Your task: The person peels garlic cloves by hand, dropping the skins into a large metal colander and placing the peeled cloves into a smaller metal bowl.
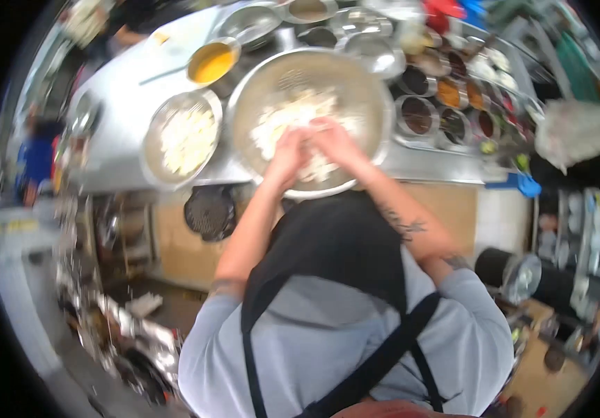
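Note:
A wide metal bowl (355, 83) with a patch of small holes on its far wall stands in front of me at the counter's edge. White, irregular pieces of food (282, 118) lie in it, too blurred to name. My left hand (290, 152) and my right hand (334, 143) meet over these pieces, inside the rim. Both hands have their fingers curled and pressed together, closed at the tips. Whatever is between the fingers is hidden by blur.
Left of the wide bowl, a smaller metal bowl (148, 150) holds pale chopped pieces. Behind it stands a pot of orange-yellow liquid (213, 66). Several small containers of dark and orange contents (417, 115) crowd the right side. A person's arm (129, 36) shows at the far left.

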The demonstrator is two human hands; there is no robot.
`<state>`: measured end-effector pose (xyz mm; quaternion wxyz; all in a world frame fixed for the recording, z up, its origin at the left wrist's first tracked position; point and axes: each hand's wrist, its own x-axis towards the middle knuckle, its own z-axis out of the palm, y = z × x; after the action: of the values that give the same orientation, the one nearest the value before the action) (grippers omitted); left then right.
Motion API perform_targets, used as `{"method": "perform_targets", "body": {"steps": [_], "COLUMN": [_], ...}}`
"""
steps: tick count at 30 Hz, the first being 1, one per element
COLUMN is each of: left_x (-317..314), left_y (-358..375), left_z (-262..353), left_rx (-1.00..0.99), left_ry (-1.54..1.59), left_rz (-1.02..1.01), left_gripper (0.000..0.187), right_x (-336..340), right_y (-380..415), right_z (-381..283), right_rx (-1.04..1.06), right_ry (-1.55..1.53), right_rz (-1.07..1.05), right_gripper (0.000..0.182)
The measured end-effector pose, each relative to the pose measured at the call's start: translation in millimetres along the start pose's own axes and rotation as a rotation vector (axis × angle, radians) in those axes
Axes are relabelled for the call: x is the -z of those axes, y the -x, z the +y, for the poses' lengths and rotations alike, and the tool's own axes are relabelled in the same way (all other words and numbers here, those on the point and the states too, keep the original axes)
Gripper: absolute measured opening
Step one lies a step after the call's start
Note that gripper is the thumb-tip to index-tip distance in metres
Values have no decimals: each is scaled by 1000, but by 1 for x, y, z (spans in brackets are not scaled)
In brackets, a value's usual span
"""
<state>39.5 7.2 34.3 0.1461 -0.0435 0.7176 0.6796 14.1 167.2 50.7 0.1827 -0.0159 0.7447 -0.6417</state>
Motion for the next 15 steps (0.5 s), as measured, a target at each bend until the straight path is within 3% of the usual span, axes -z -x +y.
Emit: {"method": "perform_targets", "body": {"steps": [1,2,3,4,5,6,8,9,10,11,12,13,14,15], "left_x": [-3,3,-10,-21,-7,-10,-1,-20,-13,-16,-20,-17,-24,-25], "left_y": [-7,-19,-6,-1,-10,-23,-33,-24,-34,-24,-14,-17,-10,-14], "left_z": [-13,-29,-8,12,-1,-15,-39,-20,-34,-6,22,21,37,32], "left_rx": [142,201,79,169,123,112,102,113,117,169,221,173,193,198], "left_ry": [149,174,54,254,261,214,117,203,288,222,155,243,389,564], "left_rz": [59,68,67,75,-66,-61,65,206,217,215,209,65,107,-37], "left_gripper": [39,46,44,42,40,40,39,33,33,34,37,36,33,30], "right_x": [-5,-16,-9,-3,-8,-6,-21,-17,-17,-27,-18,-9,-5,0], "right_y": [-9,-4,-11,4,-2,-7,-10,2,5,3,-1,-4,-11,-10], "right_z": [21,28,28,7,17,22,26,8,5,9,15,15,21,20], "right_rx": [34,84,141,135,196,194,198,165,159,254,260,288,237,155], "right_ry": [15,-52,0,14,35,6,-82,65,-4,-126,-30,44,26,-132], "right_rz": [-43,131,27,35,43,103,107,117,99,179,175,204,223,224], "right_gripper": [56,52,46,40,28,27,24,22,23,22,21,20,19,18]}}
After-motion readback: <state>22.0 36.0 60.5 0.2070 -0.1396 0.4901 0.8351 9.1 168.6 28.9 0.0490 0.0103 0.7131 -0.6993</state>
